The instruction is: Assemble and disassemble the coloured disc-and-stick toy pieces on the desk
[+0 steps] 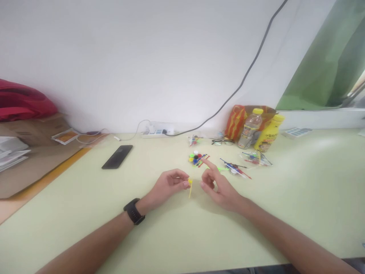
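Note:
My left hand (173, 185) pinches a small yellow plastic piece (190, 182) between thumb and fingertips; a thin yellow stem hangs down from it. Just to the right, apart from that piece, is my right hand (218, 186). Its index finger stretches forward, the other fingers curl loosely, and nothing shows between thumb and fingers. Beyond the fingertips lies a cluster of coloured round caps (195, 156) with thin coloured sticks beside it. More loose plastic sticks (235, 168), blue, red and white, lie to the right of the cluster.
Behind stand a clear bottle (250, 129), a yellow bottle (268, 134) and a red-yellow bag (236, 122). Eyeglasses (222, 142) and a bagged set of sticks (258, 158) are nearby. A black phone (117, 156) lies left; a power strip (157, 129) sits against the wall.

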`<state>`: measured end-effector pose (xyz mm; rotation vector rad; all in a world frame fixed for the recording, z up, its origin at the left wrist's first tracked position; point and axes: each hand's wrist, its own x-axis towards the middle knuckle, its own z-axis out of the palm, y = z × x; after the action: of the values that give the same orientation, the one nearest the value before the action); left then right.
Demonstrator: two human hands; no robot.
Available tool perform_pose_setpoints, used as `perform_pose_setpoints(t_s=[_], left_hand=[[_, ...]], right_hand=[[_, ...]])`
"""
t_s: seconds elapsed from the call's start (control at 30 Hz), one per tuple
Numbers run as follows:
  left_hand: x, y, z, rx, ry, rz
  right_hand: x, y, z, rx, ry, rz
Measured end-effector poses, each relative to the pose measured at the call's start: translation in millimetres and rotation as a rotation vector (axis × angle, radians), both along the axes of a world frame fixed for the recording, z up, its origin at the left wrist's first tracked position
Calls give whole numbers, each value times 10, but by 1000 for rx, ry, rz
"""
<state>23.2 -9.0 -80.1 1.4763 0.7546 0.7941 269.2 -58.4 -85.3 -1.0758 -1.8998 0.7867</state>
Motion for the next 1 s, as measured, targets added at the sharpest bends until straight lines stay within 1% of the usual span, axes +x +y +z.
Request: perform_pose_setpoints(t_s=[0.07, 0.1, 0.2, 0.23, 0.27, 0.4, 0.5, 0.63, 0.83, 0.9, 1.0], left_hand=[[0, -2, 1, -8, 0, -5], [2, -4, 0, -8, 1, -7], [5, -6, -8, 0, 6, 1], [6, -6, -12, 2, 7, 7], [6, -7, -14, 4, 10, 11], [12, -27, -6, 39, 44, 5], [27, -52, 10, 57, 56, -36], [56, -77, 23, 36, 50, -100], [68, -112, 24, 25, 68, -133], [65, -121, 21, 48, 84, -135], [68, -125, 26, 144, 145, -129]], right_hand=[[-9, -3, 14, -31, 15, 9], [-8, 1, 27, -61, 14, 36], [9, 25, 72, -205, 6, 203], [14, 35, 82, -234, 10, 242], [15, 44, 88, -240, 19, 251], [-15, 53, 66, -191, 67, 150], [-54, 30, 31, -201, 73, 160], [-73, 14, -6, -174, 3, 169], [-59, 13, -31, -154, -81, 165], [-61, -7, -7, -133, -115, 160], [-44, -27, 63, -55, -229, 126]])
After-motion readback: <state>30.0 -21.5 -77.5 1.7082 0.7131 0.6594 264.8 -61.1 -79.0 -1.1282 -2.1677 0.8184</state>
